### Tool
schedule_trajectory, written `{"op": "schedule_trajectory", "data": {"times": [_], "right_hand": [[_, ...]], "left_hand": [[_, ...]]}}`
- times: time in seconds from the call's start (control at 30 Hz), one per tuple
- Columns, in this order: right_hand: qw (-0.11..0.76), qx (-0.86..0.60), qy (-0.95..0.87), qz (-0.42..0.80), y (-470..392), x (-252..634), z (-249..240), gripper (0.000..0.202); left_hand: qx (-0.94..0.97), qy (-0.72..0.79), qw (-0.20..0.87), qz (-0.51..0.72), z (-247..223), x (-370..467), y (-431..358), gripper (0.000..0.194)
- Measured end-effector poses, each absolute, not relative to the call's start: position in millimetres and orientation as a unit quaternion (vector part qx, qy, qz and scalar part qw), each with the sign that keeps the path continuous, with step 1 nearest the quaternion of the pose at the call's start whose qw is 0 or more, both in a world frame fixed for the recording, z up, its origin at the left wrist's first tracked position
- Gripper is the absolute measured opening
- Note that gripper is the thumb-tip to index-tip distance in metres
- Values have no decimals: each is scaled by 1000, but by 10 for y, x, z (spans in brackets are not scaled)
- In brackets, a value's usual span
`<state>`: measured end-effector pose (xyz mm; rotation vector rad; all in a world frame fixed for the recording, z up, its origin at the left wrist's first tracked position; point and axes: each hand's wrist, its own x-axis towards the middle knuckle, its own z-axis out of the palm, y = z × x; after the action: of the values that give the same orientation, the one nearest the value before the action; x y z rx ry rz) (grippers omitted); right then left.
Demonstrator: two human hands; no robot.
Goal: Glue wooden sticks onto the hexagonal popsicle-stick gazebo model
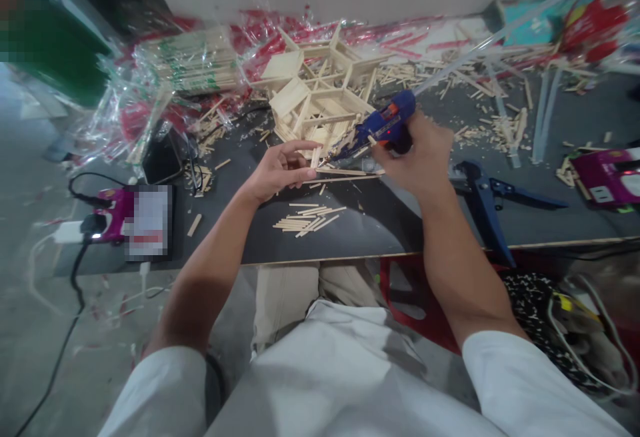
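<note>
My right hand (pixel 417 150) is wrapped round a blue glue gun (pixel 387 120), whose nozzle points left. A clear glue stick (pixel 465 60) sticks out of its back end. My left hand (pixel 283 169) pinches a short wooden stick piece (pixel 315 157) close to the nozzle. Long thin sticks (pixel 345 178) stretch between my two hands, just above the table. Behind them stands a wooden stick structure (pixel 320 100) with several angular frames. A small pile of cut sticks (pixel 307 218) lies in front of my hands.
Blue cutters (pixel 483 204) lie right of my right forearm. Purple power strips (pixel 607 177) sit at both sides, with a phone (pixel 149 222) at the left. Plastic-wrapped stick bundles (pixel 195 60), red wrappers and scattered sticks cover the back of the dark table (pixel 390 227).
</note>
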<state>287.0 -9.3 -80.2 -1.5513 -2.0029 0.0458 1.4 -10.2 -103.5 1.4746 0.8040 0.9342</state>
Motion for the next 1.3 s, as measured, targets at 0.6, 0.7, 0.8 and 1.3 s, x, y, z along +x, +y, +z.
{"op": "schedule_trajectory", "data": {"times": [0.6, 0.7, 0.8, 1.3], "right_hand": [[360, -511, -780, -29, 16, 2968, -982, 33], [375, -504, -777, -35, 48, 2986, -1019, 35], [366, -519, -771, -37, 50, 2988, -1012, 33], [375, -527, -761, -55, 82, 3010, -1033, 43]], "left_hand": [[614, 306, 610, 395, -1045, 2, -86, 62], [611, 308, 613, 394, -1043, 1, -85, 61], [610, 304, 615, 396, -1037, 4, -89, 60], [605, 308, 619, 395, -1005, 16, -113, 61]]}}
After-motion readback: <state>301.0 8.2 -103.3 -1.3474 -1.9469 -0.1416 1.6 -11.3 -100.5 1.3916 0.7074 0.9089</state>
